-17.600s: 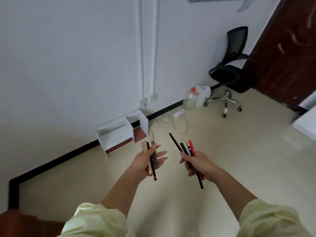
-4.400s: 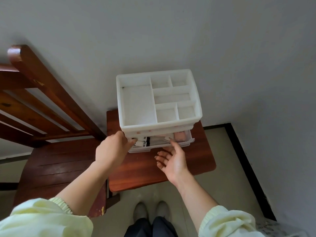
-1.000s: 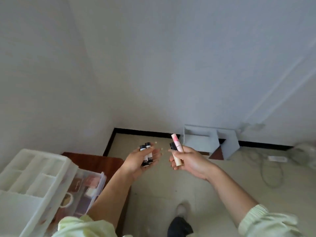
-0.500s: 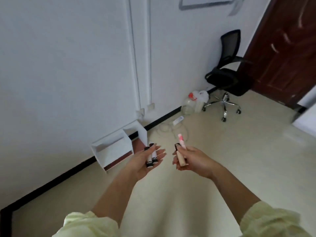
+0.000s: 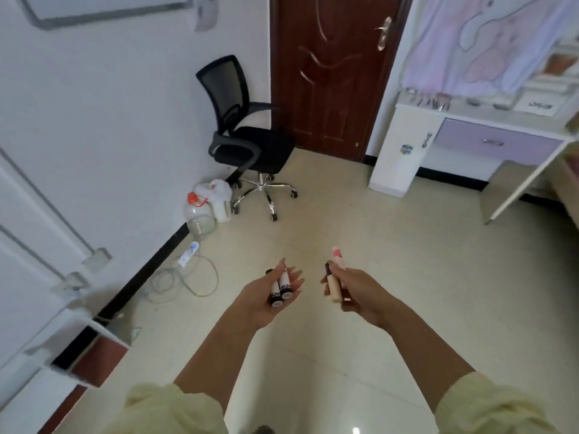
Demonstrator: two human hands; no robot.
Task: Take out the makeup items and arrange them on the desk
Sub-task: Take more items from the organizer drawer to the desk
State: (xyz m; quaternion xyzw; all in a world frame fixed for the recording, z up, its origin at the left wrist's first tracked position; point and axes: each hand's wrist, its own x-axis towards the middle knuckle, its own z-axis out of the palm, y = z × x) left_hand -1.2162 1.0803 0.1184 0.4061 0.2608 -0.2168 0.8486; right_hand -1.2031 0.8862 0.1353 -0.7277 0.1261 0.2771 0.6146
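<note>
Your view has swung right since the last frame, bringing the destination into sight. Your left hand (image 5: 266,299) carries two black-capped tubes (image 5: 281,291) on nearly straight fingers. Your right hand (image 5: 363,294) grips the pink-capped and beige tubes (image 5: 334,285). The white desk (image 5: 404,145) stands well apart, upper right, so walk there next.

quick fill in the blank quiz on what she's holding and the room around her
The left hand carries ___ small black-and-white tubes.
The right hand grips a beige tube and a second tube whose cap is ___.
The office chair beside the door is ___.
The drawer in the white desk has a front coloured ___.
Missing words: two; pink; black; purple.
</note>
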